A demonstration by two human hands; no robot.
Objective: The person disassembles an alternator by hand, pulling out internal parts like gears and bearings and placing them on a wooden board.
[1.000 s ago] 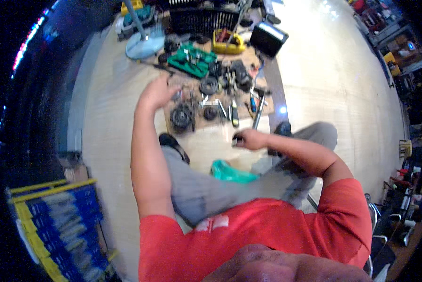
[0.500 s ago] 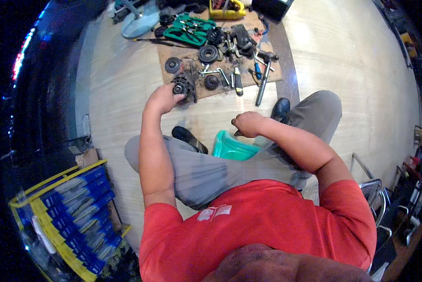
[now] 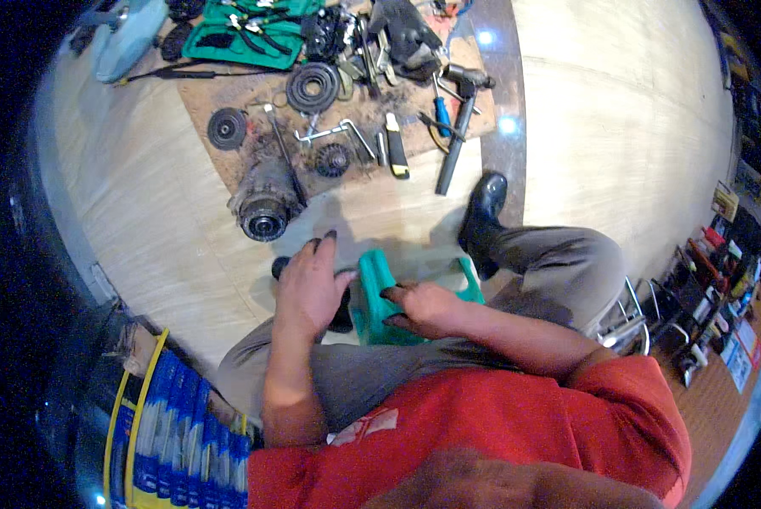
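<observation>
Between my knees is a green plastic stool (image 3: pixel 379 270), partly hidden by my legs and right hand. My right hand (image 3: pixel 427 307) is on it, the blackened fingers bent around part of its edge. My left hand (image 3: pixel 308 284) is held just left of the stool, fingers apart and holding nothing. Ahead of the left hand lies a dirty cylindrical motor-like part (image 3: pixel 266 199) with a round toothed end towards me. It rests across the near left corner of a brown work board (image 3: pixel 215 165). A small finned black wheel (image 3: pixel 332 159) lies to its right.
On the board are a hammer (image 3: pixel 455 140), a yellow-black utility knife (image 3: pixel 396 148), a bent metal wrench (image 3: pixel 334 129), a ringed pulley (image 3: pixel 313 87), a black disc (image 3: pixel 227 128) and a green tool case (image 3: pixel 245 38). A yellow-and-blue rack (image 3: pixel 173 424) stands at lower left.
My left hand has let go of the cylindrical part and drawn back towards the stool. My right hand has come down onto the stool. The whole view has shifted.
</observation>
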